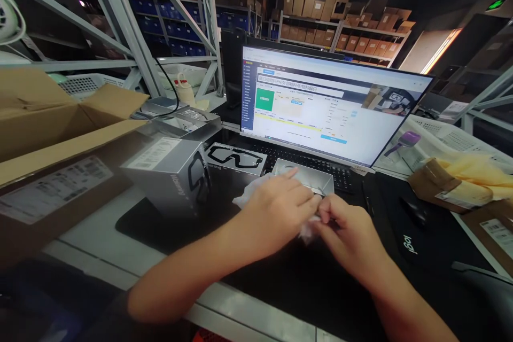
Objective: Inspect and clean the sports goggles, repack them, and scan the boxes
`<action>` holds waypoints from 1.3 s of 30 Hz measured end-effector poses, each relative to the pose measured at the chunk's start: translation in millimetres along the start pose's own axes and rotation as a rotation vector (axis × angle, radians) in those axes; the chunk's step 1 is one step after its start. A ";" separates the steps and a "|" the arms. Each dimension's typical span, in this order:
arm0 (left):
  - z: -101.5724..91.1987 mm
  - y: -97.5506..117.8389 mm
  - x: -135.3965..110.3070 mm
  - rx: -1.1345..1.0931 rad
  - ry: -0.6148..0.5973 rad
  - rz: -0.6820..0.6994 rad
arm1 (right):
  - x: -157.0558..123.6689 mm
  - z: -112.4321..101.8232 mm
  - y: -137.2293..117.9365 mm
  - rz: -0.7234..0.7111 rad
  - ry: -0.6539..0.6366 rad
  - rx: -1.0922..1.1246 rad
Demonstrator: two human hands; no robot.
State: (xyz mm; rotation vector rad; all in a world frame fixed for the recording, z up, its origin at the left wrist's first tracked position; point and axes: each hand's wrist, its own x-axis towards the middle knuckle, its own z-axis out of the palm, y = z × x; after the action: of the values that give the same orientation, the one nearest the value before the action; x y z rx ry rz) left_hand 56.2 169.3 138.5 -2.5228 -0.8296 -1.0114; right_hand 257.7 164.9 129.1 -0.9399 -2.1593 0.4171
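My left hand (280, 206) is closed over a thin, soft white bag (250, 189), which sticks out on its left side. Close against it, my right hand (344, 224) pinches the bag's crumpled end between thumb and fingers. Whatever the bag contains is hidden by my hands. Just beyond them lies an open grey box tray (306, 176). To its left is a flat box lid (236, 159) printed with a goggle frame. A grey product box (168, 176) with a similar goggle picture and a barcode label stands farther left.
A monitor (320, 112) stands behind the keyboard (340, 176). A black mouse (414, 211) rests on the dark desk mat (433, 256). Large open cartons (60, 171) crowd the left side. At right are a small carton (435, 184) with yellow wrapping and a purple-handled brush (404, 141).
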 end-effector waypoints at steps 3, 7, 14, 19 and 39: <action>2.0 -1.9 -0.9 -0.078 0.021 -0.022 | 0.4 4.8 -0.1 0.098 -0.013 0.074; -8.5 -11.9 -2.5 -0.267 0.101 -0.115 | -4.3 -25.3 7.0 0.163 -0.294 0.341; -15.9 -7.8 -2.4 -0.291 0.099 -0.113 | -8.0 -45.5 6.5 0.159 -0.407 0.433; -2.4 2.2 -0.7 -0.175 0.076 -0.010 | -5.0 -12.3 -6.1 0.120 -0.165 0.210; -5.8 -6.4 0.2 -0.194 0.058 0.018 | 1.1 -13.5 -6.5 0.130 -0.156 0.204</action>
State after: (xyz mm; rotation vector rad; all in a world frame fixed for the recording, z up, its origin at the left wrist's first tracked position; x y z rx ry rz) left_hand 49.3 171.8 143.2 -2.6399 -0.7218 -1.2066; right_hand 263.9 161.3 142.4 -0.9616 -2.1502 0.7815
